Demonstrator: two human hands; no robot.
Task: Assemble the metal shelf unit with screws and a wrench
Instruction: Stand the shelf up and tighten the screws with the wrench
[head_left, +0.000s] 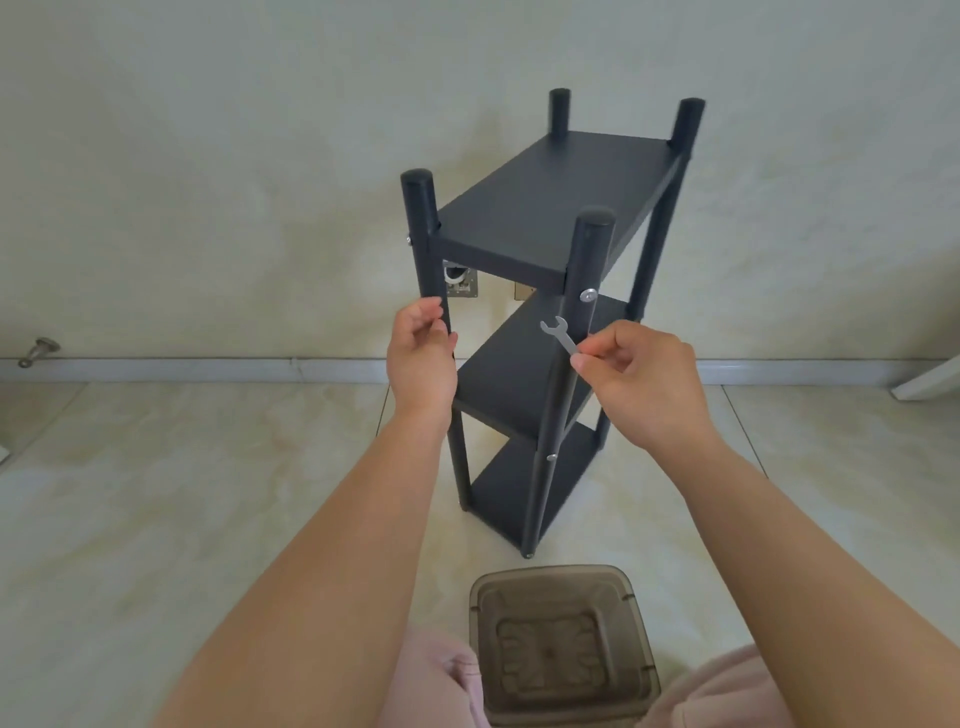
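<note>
A black metal shelf unit (545, 208) with three shelves and round posts stands upright on the tiled floor. My left hand (418, 358) grips its near left post just below the top shelf. My right hand (631, 371) pinches a small silver wrench (558, 335) by its handle, with the open jaw pointing up and left beside the near right post. A silver screw head (588, 295) sits on that post just above the wrench. Another screw (551, 457) shows lower on the same post, and one (409, 239) on the left post.
A brown translucent plastic stool or bin (561, 644) sits on the floor between my knees, close in front of the shelf. The wall and baseboard (208, 369) run behind the shelf. A metal door stop (36, 353) sticks out at the far left.
</note>
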